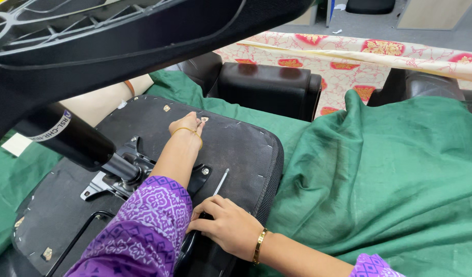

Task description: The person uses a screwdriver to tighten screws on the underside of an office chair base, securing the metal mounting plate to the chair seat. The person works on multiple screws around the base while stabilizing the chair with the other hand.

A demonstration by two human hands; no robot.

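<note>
Reaching up the middle of the frame, left hand (187, 124) has fingers bunched at a small metal fitting (204, 119) on the seat underside (236, 146), fingertips touching or pinching it, cannot tell which. Right hand (227, 225), lower centre, is curled shut around the dark handle of a screwdriver (219, 183); its thin metal shaft points up toward centre frame, lying over the seat underside. Seat is an upturned black chair seat, filling centre-left, resting on green cloth (390, 174) that covers the right half of the frame. Metal bracket (110, 182) sits mid-left on the seat, with a black cylinder (66, 136) rising from it toward the upper left. Chair base (118, 31) spans the top left, close to camera. Black armrest (269, 87) lies at upper centre, just beyond the seat edge. Floral sheet (349, 61) is across the upper right. Both wrists wear gold bangles; purple patterned sleeve (149, 225) is at the bottom.
</note>
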